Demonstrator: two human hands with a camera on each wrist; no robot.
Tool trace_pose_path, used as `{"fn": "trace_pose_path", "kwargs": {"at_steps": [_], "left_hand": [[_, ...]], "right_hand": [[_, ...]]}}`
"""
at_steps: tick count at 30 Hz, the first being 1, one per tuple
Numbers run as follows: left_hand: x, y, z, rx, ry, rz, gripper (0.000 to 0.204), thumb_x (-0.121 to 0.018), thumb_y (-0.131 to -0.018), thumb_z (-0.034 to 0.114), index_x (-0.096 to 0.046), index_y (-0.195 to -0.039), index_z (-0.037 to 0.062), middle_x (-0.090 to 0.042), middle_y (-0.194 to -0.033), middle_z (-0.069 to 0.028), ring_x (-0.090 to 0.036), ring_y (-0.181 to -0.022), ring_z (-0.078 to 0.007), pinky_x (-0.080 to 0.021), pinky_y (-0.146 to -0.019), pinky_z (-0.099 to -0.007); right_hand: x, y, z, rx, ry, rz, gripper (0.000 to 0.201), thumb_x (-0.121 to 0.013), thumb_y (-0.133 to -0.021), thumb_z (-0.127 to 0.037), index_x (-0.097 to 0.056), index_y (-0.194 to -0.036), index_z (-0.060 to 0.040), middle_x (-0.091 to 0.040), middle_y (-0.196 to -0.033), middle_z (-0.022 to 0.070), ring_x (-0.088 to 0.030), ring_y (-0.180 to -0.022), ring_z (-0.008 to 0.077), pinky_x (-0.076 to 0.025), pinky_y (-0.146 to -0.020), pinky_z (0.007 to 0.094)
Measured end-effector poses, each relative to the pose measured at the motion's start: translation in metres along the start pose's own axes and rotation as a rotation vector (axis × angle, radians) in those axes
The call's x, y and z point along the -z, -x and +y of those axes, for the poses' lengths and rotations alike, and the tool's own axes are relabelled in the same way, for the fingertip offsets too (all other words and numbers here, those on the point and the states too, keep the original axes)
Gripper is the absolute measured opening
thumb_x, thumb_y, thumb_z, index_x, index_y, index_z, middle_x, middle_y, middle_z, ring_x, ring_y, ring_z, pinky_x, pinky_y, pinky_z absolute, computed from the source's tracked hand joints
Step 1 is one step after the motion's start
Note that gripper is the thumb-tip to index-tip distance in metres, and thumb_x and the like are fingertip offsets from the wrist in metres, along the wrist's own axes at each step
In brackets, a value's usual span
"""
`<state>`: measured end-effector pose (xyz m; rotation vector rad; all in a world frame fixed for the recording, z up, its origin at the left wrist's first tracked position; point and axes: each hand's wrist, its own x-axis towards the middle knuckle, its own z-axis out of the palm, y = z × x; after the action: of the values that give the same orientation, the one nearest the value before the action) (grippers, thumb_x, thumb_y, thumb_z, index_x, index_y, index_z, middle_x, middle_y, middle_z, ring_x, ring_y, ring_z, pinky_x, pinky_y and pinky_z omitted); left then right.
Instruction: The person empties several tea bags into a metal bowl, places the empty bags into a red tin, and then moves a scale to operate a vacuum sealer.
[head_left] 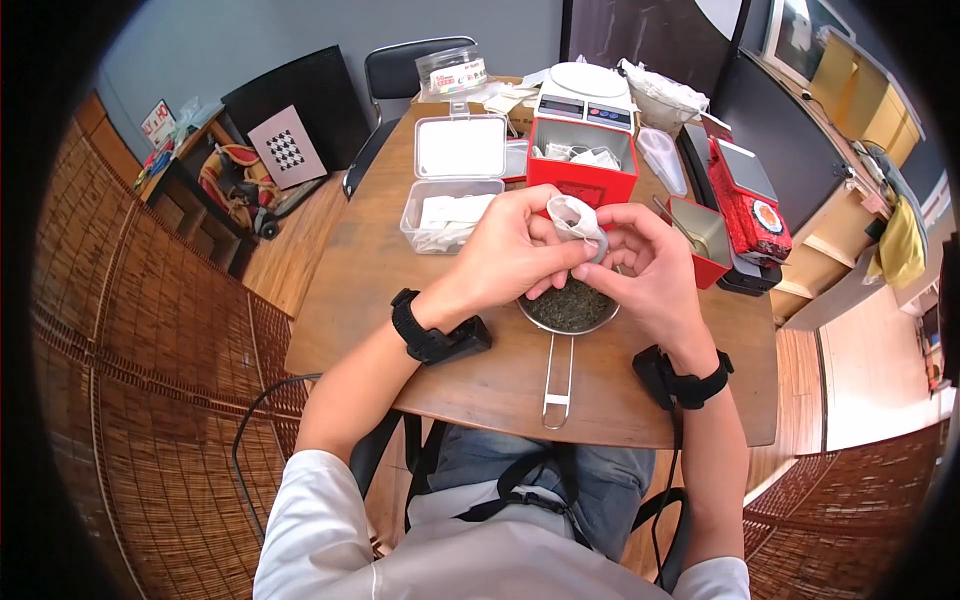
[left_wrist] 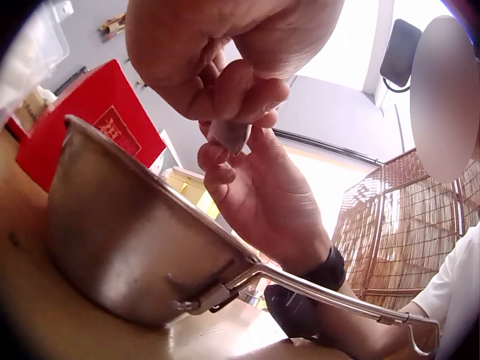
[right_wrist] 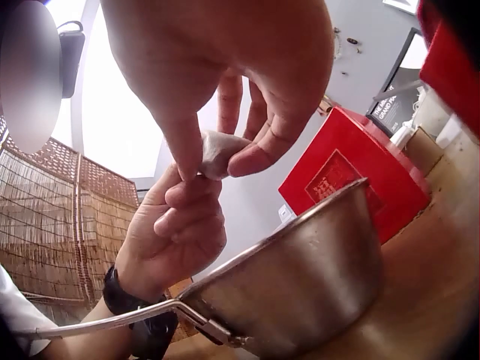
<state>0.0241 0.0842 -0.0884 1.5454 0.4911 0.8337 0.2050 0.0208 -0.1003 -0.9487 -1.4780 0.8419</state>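
A small white tea bag [head_left: 570, 212], its mouth spread into a round opening, is held up between both hands over a steel bowl [left_wrist: 142, 232]. My left hand [head_left: 505, 250] pinches one side of the bag. Thumb and fingers of my right hand [head_left: 650, 262] pinch the other side. In the right wrist view the bag's rounded lower end [right_wrist: 219, 154] bulges between the fingers. Dried green tea leaves [head_left: 570, 308] lie in the bowl, whose wire handle [head_left: 557, 385] points toward my body. Fingers hide part of the bag.
Behind the hands stands a red box [head_left: 585, 190] of white tea bags, with a kitchen scale [head_left: 587, 100] beyond. An open plastic container [head_left: 408, 225] holds white bags at left. A small red tin [head_left: 707, 268] and a red packet [head_left: 735, 195] are at right.
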Motion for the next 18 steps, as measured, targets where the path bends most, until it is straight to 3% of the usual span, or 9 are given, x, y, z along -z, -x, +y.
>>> {"fn": "trace_pose_path", "kwargs": {"at_steps": [5, 9, 10, 11, 14, 18], "left_hand": [[-0.001, 0.001, 0.003, 0.011, 0.019, -0.009, 0.017, -0.072, -0.089, 0.005, -0.06, -0.1, -0.0005, -0.066, -0.066, -0.0053, -0.053, -0.046, -0.0043, -0.037, -0.04, -0.0204], [0.002, 0.0, 0.0, -0.024, 0.003, 0.01, 0.019, -0.074, -0.089, 0.007, -0.059, -0.1, 0.0006, -0.064, -0.065, -0.0053, -0.051, -0.045, -0.0043, -0.036, -0.04, -0.0208], [0.005, 0.001, 0.009, -0.006, -0.065, 0.059, 0.021, -0.071, -0.094, 0.018, -0.059, -0.1, 0.0018, -0.061, -0.061, -0.0039, -0.048, -0.044, -0.0044, -0.034, -0.04, -0.0208], [0.011, 0.0, 0.008, -0.002, -0.064, 0.058, 0.021, -0.071, -0.094, 0.018, -0.059, -0.1, 0.0018, -0.061, -0.061, -0.0039, -0.048, -0.044, -0.0044, -0.034, -0.04, -0.0208], [0.023, -0.006, 0.001, -0.136, 0.071, 0.229, 0.036, -0.055, -0.103, 0.039, -0.06, -0.1, 0.0028, -0.057, -0.058, -0.0029, -0.042, -0.042, -0.0045, -0.03, -0.041, -0.0204], [0.025, -0.007, -0.002, -0.147, 0.017, 0.21, 0.039, -0.044, -0.108, 0.04, -0.059, -0.106, 0.0038, -0.055, -0.062, -0.0027, -0.038, -0.045, -0.0038, -0.028, -0.042, -0.0187]], "right_hand": [[-0.001, 0.001, 0.0, 0.135, 0.205, 0.057, 0.036, -0.075, -0.081, 0.006, -0.063, -0.115, 0.0026, -0.069, -0.097, 0.006, -0.065, -0.085, 0.0078, -0.053, -0.071, 0.0204], [0.011, 0.0, -0.002, 0.098, 0.022, 0.061, 0.031, -0.074, -0.083, 0.004, -0.064, -0.112, 0.0033, -0.069, -0.098, 0.0046, -0.064, -0.084, 0.0071, -0.053, -0.072, 0.0214], [0.018, -0.001, -0.002, 0.066, -0.013, 0.054, 0.029, -0.074, -0.084, 0.003, -0.065, -0.112, 0.0036, -0.069, -0.098, 0.004, -0.064, -0.083, 0.0067, -0.053, -0.072, 0.0215], [0.024, -0.001, -0.002, 0.063, -0.014, 0.055, 0.029, -0.074, -0.084, 0.003, -0.065, -0.112, 0.0036, -0.069, -0.098, 0.004, -0.064, -0.083, 0.0067, -0.053, -0.072, 0.0215], [0.04, -0.003, -0.005, -0.062, 0.153, 0.006, 0.022, -0.072, -0.088, -0.004, -0.068, -0.109, 0.0042, -0.068, -0.089, 0.0002, -0.061, -0.081, 0.003, -0.05, -0.07, 0.02], [0.05, -0.004, -0.003, -0.169, 0.334, -0.099, 0.021, -0.071, -0.09, -0.009, -0.07, -0.107, 0.0032, -0.069, -0.084, 0.0012, -0.057, -0.073, 0.0028, -0.047, -0.065, 0.022]]}}
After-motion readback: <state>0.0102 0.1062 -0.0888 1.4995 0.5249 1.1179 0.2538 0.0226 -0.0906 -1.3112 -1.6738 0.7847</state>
